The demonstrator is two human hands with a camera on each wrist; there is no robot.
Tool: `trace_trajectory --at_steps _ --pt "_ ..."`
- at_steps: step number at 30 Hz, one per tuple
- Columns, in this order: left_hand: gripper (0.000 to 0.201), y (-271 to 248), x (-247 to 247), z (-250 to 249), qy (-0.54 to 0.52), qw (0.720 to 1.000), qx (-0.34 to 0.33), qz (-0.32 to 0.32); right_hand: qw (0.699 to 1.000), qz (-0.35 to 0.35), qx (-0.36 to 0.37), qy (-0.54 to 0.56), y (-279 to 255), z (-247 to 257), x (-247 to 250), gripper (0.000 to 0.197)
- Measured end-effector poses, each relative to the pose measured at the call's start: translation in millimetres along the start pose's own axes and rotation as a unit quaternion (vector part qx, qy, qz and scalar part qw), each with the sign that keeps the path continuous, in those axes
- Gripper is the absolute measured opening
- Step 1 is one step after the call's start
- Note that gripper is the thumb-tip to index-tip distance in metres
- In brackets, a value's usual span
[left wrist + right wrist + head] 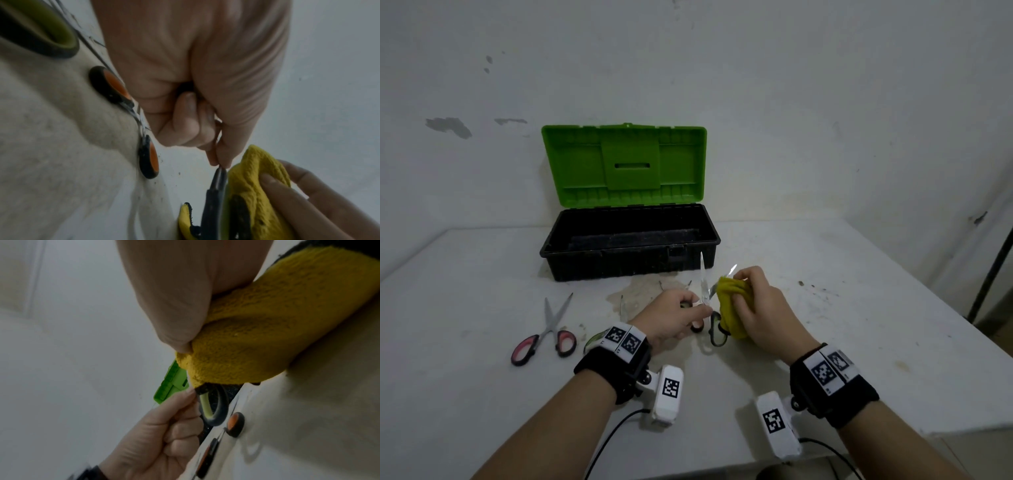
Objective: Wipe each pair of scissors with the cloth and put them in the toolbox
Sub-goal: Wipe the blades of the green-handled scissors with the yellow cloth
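Left hand [674, 317] fingers pinch green-handled scissors [705, 294] above the bench [825, 308]; right hand [760, 305] fingers clamp a yellow cloth [729, 308] around one blade.

Plain white table [482, 394], pretty grubby. There's a brownish stain [640, 294] on it just past the left hand [671, 318], partly under it. A scatter of dark specks [815, 289] sits a little right of the right hand [760, 308] and slightly further out. Behind it all is a white wall [791, 102] with grey chipped patches [450, 126] way up and left of the left hand. A dark pole [993, 270] leans off the table's edge, far right of the right hand.
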State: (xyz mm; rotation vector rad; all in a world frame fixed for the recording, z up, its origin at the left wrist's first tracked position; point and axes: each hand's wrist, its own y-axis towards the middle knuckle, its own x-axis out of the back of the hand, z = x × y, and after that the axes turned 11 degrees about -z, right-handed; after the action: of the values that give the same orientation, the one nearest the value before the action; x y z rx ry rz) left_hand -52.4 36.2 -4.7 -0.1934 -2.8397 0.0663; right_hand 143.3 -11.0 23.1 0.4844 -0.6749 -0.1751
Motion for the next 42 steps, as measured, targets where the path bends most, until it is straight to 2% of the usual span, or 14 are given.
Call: trace_trajectory --at_steps 7,13,23,26,30,34,36,42 --pt "0.018 -1 -5 1 -0.023 1.0 -0.007 0.015 0.997 0.008 0.046 -0.06 1 -4 -10 0.01" --pt "0.025 -3 -7 0 -0.01 0.999 -0.042 0.023 0.993 0.001 0.068 -0.1 4 -8 -14 0.013" --pt "0.024 -4 -2 -6 0.019 0.996 -0.08 0.031 0.99 -0.027 0.067 -0.125 8 -6 -15 0.017" --pt "0.023 -4 0 -6 0.025 0.995 -0.086 0.037 0.989 -0.059 0.049 -0.127 10 -5 -9 0.018" --pt "0.018 -8 1 -5 0.055 0.994 -0.08 0.046 0.986 -0.093 -0.016 -0.139 24 -11 7 0.017" --pt "0.025 -10 2 -2 0.025 0.998 -0.042 0.049 0.982 -0.123 -0.071 -0.126 32 -17 26 0.015" --pt "0.029 -8 2 -3 0.003 0.998 -0.028 0.049 0.984 -0.126 -0.045 -0.119 24 -13 28 0.015" --pt "0.022 -9 -4 -14 -0.002 0.998 -0.046 0.05 0.988 -0.052 0.08 -0.119 -2 1 -1 0.012"
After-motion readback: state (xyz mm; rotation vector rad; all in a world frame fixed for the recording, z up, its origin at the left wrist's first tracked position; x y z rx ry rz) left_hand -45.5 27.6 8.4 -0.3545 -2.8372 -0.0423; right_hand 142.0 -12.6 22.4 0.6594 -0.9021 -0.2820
